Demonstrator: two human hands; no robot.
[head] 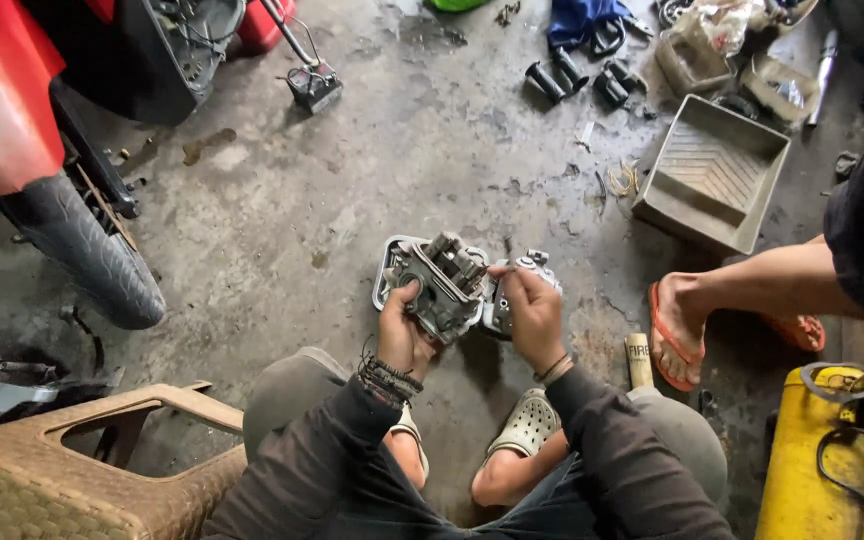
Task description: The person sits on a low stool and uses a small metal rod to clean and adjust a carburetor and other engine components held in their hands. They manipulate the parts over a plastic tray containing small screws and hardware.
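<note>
Engine part: grey metal casting held above the floor, between the knees, tilted so its open mechanism faces the camera.
Left hand: fingers wrapped shut around the casting's lower edge, bearing its weight.
Right hand: fingers pinched closed on a smaller grey piece at the casting's right side.
Floor: stained concrete.
Tray: empty, beyond the other person's sandalled foot.
Tyre: far left.

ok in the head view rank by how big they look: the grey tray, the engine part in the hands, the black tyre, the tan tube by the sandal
1. black tyre
2. grey tray
3. engine part, held nearer the camera, so its place against the tray is unsure
4. tan tube
</note>
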